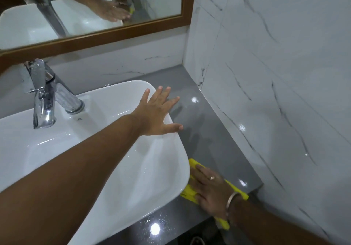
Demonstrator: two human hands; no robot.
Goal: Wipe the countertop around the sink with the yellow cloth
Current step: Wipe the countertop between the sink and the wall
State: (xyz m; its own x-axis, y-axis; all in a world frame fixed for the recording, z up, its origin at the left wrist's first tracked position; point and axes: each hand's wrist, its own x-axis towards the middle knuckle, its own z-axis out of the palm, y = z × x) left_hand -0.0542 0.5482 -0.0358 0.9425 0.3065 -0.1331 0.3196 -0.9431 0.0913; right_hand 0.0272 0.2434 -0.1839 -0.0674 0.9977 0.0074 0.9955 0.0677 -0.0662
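Underneath, glossy grey countertop (199, 130), marble-tiled walls (284, 54)

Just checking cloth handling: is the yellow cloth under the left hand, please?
No, the yellow cloth lies under the right hand on the grey countertop; the left hand rests on the white sink.

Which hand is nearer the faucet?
Left. The left hand rests spread on the sink's right rim, a short way right of the faucet. The right hand presses the yellow cloth on the countertop near the front edge.

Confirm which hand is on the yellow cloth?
The right hand, pressed flat on the yellow cloth beside the sink. The left hand rests spread on the sink's far rim.
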